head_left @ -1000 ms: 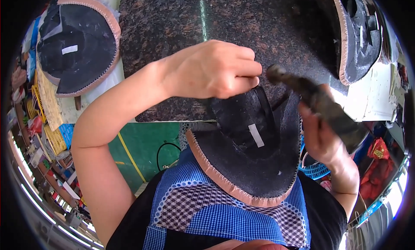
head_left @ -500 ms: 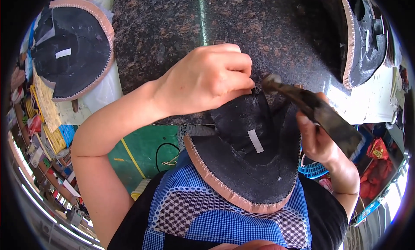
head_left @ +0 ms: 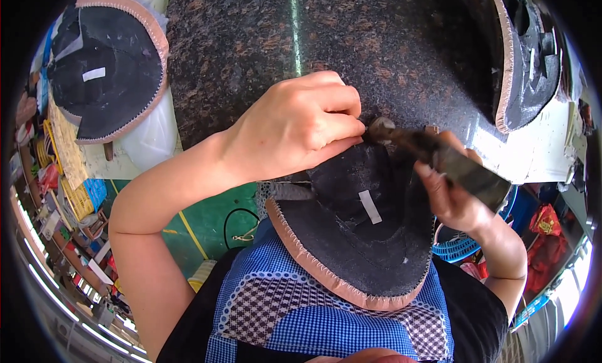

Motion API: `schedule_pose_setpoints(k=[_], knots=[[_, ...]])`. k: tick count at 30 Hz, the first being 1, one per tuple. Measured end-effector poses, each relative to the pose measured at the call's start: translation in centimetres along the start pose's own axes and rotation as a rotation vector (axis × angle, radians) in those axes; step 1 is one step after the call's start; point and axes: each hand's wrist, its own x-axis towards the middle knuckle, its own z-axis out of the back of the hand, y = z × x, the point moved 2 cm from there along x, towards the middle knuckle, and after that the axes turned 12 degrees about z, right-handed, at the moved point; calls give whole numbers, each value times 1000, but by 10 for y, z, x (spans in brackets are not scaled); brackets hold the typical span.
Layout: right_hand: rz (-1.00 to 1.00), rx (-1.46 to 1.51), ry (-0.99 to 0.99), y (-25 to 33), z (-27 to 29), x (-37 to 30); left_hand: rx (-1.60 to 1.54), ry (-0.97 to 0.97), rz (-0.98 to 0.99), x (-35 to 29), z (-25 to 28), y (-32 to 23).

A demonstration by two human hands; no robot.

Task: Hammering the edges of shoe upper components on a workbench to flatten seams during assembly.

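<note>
A black curved piece with a tan stitched rim [head_left: 351, 237], like a boot upper lying inside out, spreads from the stone slab's edge onto my apron. A small white label sits in its middle. At the far end of this piece my left hand [head_left: 301, 125] has thumb and fingers pinched together on its edge. My right hand [head_left: 454, 194] grips a hammer [head_left: 470, 175], slightly smeared by motion. The hammer's rounded head is right beside my left fingertips, over the end of the black piece. What lies under the left fingertips is hidden.
Dark speckled stone [head_left: 238, 56] tops the bench. A similar black piece with a tan rim [head_left: 113, 74] lies at the left, and more pieces [head_left: 527, 68] stand at the far right. A blue basket [head_left: 454, 250] and a red bag [head_left: 545, 219] are low on the right.
The hammer has come down and left, closer to my left fingertips, and my right hand has shifted with it. My left hand has moved slightly nearer to me, still pinching the piece.
</note>
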Motion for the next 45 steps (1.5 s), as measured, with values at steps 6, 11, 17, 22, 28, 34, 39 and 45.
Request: schedule_pose_setpoints(k=[6, 11, 17, 22, 28, 34, 39, 45], knots=[[59, -231, 154, 5, 7, 12, 164, -21, 27, -13, -4, -19], [207, -238, 106, 3, 6, 14, 224, -70, 75, -17, -4, -18], [227, -364, 73, 12, 9, 28, 74, -125, 100, -23, -9, -15], [251, -296, 239, 9, 6, 21, 165, -98, 80, -30, -6, -13], [14, -445, 186, 27, 15, 23, 47, -179, 64, -33, -12, -18], [93, -136, 96, 13, 12, 25, 191, -160, -76, -26, -15, -17], [212, -374, 264, 18, 10, 27, 74, -25, 38, -19, -1, -1], [349, -720, 77, 12, 16, 31, 26, -38, -25, -22, 0, 1]])
